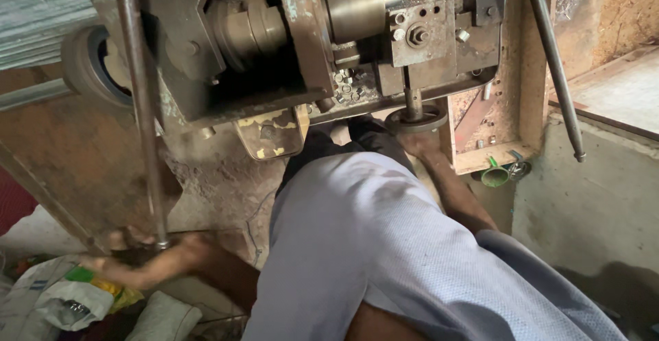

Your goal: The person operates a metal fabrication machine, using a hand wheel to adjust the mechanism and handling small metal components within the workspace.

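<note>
L hand (134, 255) blurred at steel rod (145, 142) base, fingers' state can't be told. R hand (420, 142) under small handwheel (415, 118), fingers hidden. Wheel judged heavy, stiff, prob. greasy; best gripped at rim.

This is a small, grimy metalworking workshop, shown by the heavy rust-stained steel machine (288, 46) with its brass-coloured cylinder (353, 5), bolts, handwheel (416, 119) and 2 long steel lever rods (141, 108), set on a worn wooden bench frame (511, 94) above a dusty concrete floor (590, 210).
</note>
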